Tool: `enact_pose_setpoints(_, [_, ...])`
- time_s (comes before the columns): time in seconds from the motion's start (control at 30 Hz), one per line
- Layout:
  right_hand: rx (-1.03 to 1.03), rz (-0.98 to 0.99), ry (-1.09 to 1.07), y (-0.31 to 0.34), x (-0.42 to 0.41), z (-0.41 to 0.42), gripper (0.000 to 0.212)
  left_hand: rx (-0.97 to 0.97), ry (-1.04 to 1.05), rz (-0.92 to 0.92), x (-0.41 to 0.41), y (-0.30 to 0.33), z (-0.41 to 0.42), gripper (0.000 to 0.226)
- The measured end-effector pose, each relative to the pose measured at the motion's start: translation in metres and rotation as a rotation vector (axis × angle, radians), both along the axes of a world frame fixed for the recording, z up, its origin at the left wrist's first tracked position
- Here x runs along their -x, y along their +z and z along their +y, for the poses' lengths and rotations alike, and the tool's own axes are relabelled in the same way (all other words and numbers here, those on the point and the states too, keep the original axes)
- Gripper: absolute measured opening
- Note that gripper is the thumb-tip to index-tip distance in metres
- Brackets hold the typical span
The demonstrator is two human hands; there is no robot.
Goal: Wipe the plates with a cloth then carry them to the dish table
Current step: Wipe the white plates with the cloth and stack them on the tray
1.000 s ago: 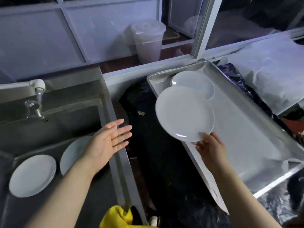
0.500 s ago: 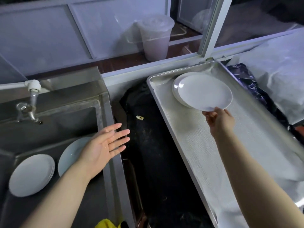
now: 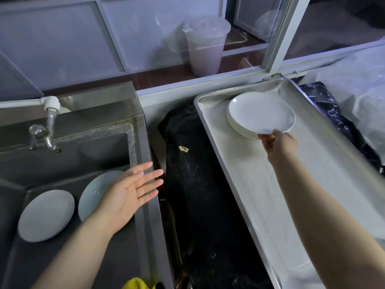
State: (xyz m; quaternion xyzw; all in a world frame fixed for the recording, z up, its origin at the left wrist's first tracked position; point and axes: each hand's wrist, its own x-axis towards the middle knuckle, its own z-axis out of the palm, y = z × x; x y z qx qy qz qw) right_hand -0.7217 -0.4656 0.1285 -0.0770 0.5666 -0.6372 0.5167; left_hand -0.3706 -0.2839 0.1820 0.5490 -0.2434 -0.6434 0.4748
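My right hand pinches the near rim of a white plate, holding it just over a stack of white plates at the far end of the metal tray. My left hand hovers open, palm up, fingers spread, above the right edge of the steel sink. In the sink lie a stack of white plates and a single tilted plate partly hidden by my left hand. A yellow cloth peeks in at the bottom edge.
A tap juts over the sink's back left. A black plastic-covered gap separates sink and tray. A lidded plastic bucket stands behind the window frame. White and dark plastic sheets lie right of the tray.
My right hand carried the plate from above the gap to the far end of the tray and lowered it onto the stack. My left hand stayed open over the sink edge.
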Motion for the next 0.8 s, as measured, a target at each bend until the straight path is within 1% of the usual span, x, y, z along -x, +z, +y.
enact_pose_setpoints(0.07, [-0.012,0.031,-0.018,-0.001,-0.003,-0.003,0.014,-0.009,-0.004,0.004,0.000,-0.001,0.002,0.033])
enact_pose_setpoints(0.17, [0.018,0.057,-0.068,0.001,-0.008,-0.009,0.031,-0.016,-0.003,0.006,-0.001,-0.001,0.003,0.033])
enact_pose_setpoints(0.23, [0.006,0.094,-0.077,0.003,-0.009,-0.012,0.035,-0.015,0.002,0.006,-0.002,-0.001,0.003,0.033])
enact_pose_setpoints(0.4, [-0.127,0.309,0.039,0.002,-0.007,-0.011,0.034,-0.024,0.010,0.003,-0.004,0.000,0.005,0.033])
enact_pose_setpoints(0.5, [-0.255,0.526,0.116,-0.003,-0.005,-0.010,0.035,-0.033,0.018,0.005,-0.004,0.000,0.007,0.033])
enact_pose_setpoints(0.53, [-0.285,0.563,0.145,-0.005,-0.005,-0.010,0.035,-0.035,0.017,0.003,-0.004,0.000,0.008,0.033])
enact_pose_setpoints(0.7, [-0.323,0.600,0.205,-0.012,-0.009,-0.007,0.035,-0.043,0.009,-0.002,-0.005,-0.002,0.010,0.033])
enact_pose_setpoints(0.8, [-0.290,0.516,0.208,-0.008,-0.014,0.002,0.027,-0.040,0.010,0.004,-0.009,-0.004,0.013,0.033])
